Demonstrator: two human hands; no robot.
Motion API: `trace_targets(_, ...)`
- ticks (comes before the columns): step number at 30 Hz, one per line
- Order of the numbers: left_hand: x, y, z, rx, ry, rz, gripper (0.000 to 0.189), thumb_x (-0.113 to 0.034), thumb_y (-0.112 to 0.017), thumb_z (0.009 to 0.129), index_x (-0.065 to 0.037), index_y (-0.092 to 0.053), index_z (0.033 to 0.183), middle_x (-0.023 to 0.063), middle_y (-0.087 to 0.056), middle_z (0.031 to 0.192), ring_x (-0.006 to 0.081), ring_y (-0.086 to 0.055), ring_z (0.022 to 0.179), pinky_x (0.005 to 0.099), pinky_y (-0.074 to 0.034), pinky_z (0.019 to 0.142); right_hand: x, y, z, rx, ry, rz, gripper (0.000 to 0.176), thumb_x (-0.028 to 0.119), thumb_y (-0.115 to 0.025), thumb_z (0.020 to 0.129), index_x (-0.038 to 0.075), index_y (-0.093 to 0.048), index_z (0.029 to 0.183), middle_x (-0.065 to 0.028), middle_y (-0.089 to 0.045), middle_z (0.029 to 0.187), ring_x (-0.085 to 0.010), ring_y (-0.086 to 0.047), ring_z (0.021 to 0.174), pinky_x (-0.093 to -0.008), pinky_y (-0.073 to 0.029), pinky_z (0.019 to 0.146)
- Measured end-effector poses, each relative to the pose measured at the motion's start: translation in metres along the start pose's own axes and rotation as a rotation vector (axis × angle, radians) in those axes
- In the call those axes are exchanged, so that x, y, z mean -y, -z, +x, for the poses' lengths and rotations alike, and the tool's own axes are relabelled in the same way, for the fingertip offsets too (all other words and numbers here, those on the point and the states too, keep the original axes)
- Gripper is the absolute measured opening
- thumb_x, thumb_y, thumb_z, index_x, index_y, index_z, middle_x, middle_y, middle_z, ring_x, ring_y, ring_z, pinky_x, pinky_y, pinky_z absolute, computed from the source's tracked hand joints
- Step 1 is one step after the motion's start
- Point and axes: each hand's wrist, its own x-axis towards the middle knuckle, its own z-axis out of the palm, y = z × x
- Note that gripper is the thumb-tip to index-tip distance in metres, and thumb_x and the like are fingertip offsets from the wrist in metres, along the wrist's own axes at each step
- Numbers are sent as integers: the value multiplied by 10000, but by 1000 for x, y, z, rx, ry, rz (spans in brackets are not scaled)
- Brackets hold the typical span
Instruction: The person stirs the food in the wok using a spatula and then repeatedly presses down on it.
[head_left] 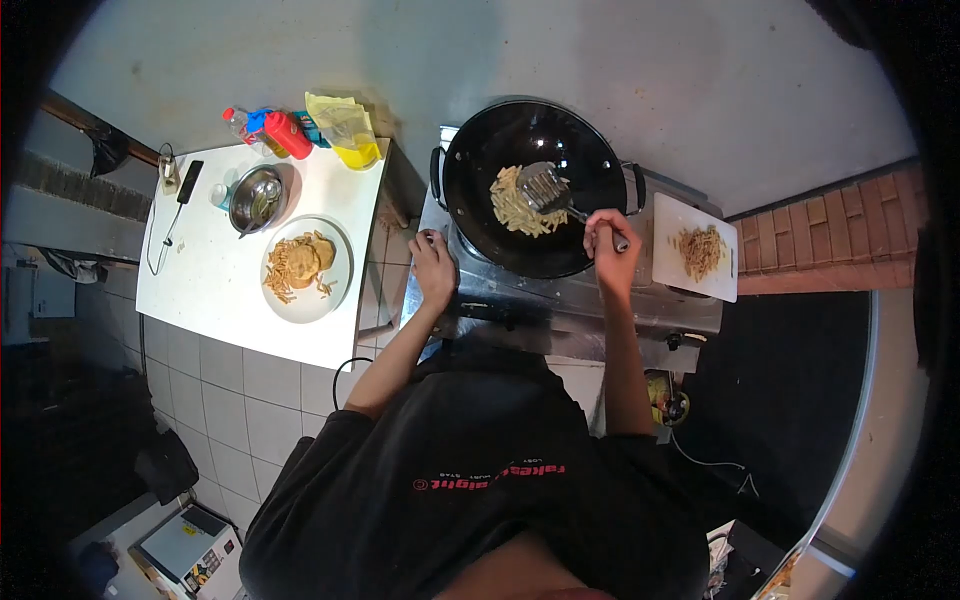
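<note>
A black wok [540,255] sits on the steel stove [570,300], with pale cut strips [515,208] in its left middle part. My right hand [612,245], at the wok's lower right rim, is closed round the handle of a metal spatula [545,187]. The spatula's slotted head rests over the strips. My left hand [433,265] lies at the stove's left edge, beside the wok and apart from it; what its bent fingers hold, if anything, I cannot make out.
Right of the wok, a white board [725,240] bears browned strips [699,252]. On the white table [200,310] at left are a plate [333,290] of food, a metal bowl [257,200], a red bottle [288,135] and a yellow packet [347,130]. A wall stands behind the stove.
</note>
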Motion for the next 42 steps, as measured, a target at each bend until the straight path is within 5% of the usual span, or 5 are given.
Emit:
trace_targets(5,-3,2,0,5,-28,8,338,-313,-387,1072,-16,-522,1160,226,-516,1117,403,-543,1042,487,-428,915,-3,-13,13,-3,4,8,185,12,-504,982,51,-639,861,22,-571,743,-36,-513,609,-194,-339,484)
trace_targets(18,1,0,1,1,8,11,333,-355,-413,1052,-64,-526,1168,170,-531,1155,389,-567,1069,530,-424,891,26,-20,31,-10,-178,-72,178,7,-494,951,35,-630,838,-18,-586,716,-54,-494,519,-210,-350,445)
trace_targets(26,4,-2,2,23,18,48,345,-373,-404,1053,-75,-521,1179,157,-531,1163,378,-563,1088,543,-419,897,53,8,57,146,81,-338,117,-10,-509,942,13,-588,859,-26,-582,749,-96,-546,674,-245,-422,641)
trace_targets(28,5,-2,2,22,13,23,349,-377,-401,1054,-75,-522,1180,157,-531,1164,378,-560,1092,541,-420,900,52,11,62,245,460,-586,89,-66,-532,892,7,-580,874,-72,-565,754,-157,-555,673,-279,-452,696)
trace_targets(42,4,-1,2,18,11,10,351,-372,-398,1055,-74,-527,1184,158,-537,1156,374,-560,1085,528,-424,895,39,20,42,383,371,-589,103,-113,-533,869,-11,-548,879,-93,-535,804,-190,-561,739,-257,-438,715)
